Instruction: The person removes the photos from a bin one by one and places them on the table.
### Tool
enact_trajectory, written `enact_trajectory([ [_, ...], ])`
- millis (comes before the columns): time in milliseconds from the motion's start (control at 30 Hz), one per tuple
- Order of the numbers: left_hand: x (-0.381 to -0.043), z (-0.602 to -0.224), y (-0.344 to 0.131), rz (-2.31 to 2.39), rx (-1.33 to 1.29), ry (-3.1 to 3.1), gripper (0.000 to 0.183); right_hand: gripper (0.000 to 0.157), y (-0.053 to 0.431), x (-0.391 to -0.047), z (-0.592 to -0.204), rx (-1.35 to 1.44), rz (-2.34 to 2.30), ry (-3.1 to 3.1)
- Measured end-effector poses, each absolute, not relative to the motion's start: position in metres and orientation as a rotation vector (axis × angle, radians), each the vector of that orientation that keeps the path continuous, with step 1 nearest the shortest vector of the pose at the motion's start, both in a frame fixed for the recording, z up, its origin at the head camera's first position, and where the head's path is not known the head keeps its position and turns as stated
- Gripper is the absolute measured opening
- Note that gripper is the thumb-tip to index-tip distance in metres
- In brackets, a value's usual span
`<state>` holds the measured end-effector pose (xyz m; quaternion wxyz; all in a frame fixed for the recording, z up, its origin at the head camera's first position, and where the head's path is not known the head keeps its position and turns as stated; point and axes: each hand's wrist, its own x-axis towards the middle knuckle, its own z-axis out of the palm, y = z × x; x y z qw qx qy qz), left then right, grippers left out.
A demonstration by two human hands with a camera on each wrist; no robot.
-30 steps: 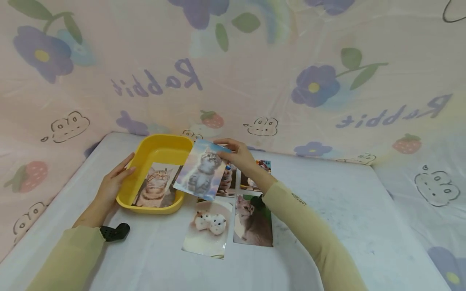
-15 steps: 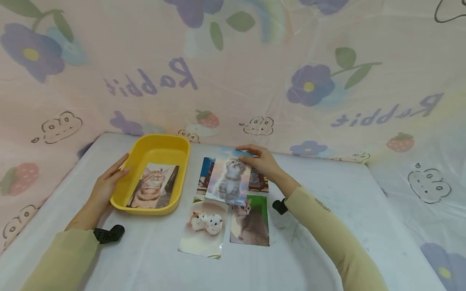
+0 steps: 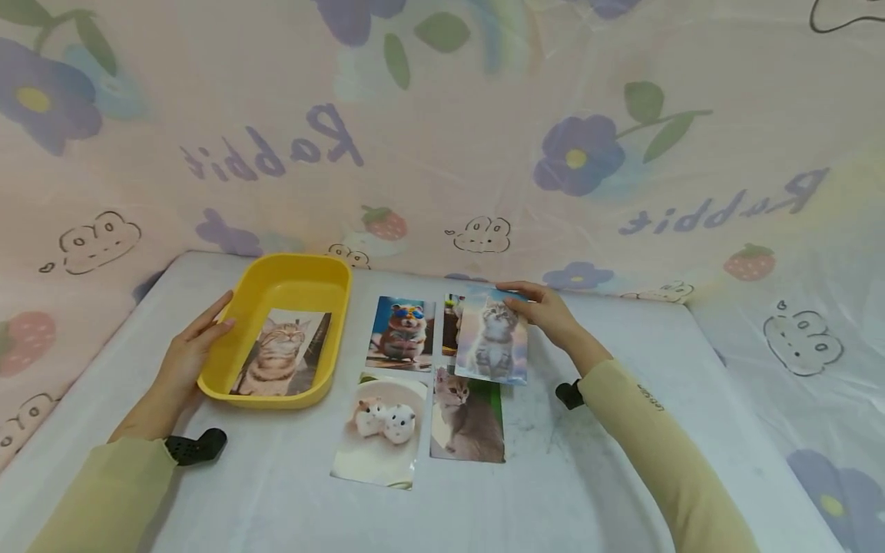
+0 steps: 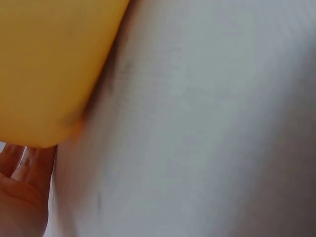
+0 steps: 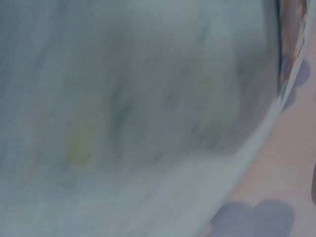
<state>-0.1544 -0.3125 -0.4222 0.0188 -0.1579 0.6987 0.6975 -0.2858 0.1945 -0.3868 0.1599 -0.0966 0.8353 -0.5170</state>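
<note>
My right hand (image 3: 549,313) pinches the upper right edge of a grey kitten photo (image 3: 496,338), fingers behind it and thumb on the front. That photo hangs above the cards, covering most of one photo and part of the grey cat photo (image 3: 470,421). My left hand (image 3: 185,355) grips the left side of a yellow tray (image 3: 297,296), thumb at the rim; its fingers (image 4: 37,165) reach against the tray wall in the left wrist view. An orange cat photo (image 3: 282,353) lies inside the tray. The right wrist view is blurred and hardly shows the hand.
On the white table (image 3: 263,476) lie a photo of a hamster in sunglasses (image 3: 401,334) and one of two white hamsters (image 3: 382,430). A patterned curtain (image 3: 429,138) rises behind the table. Black wrist cameras (image 3: 197,447) sit at both sleeves.
My right hand has carried the kitten photo rightward from the tray's edge, past the hamster in sunglasses, to above the right-hand cards. The left hand keeps its grip on the tray.
</note>
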Motion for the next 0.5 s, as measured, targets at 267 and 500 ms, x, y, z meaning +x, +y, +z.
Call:
enact_trajectory([
  [267,-0.154,-0.422,-0.317,2.191,-0.442,2.155,0.055,0.039,0.218,-0.293,-0.388,-0.19,-1.416,2.421],
  [500,-0.152,-0.42,-0.313,2.236,-0.424,2.106,0.056,0.039,0.241,-0.3,-0.391,-0.164,-1.366,2.427],
])
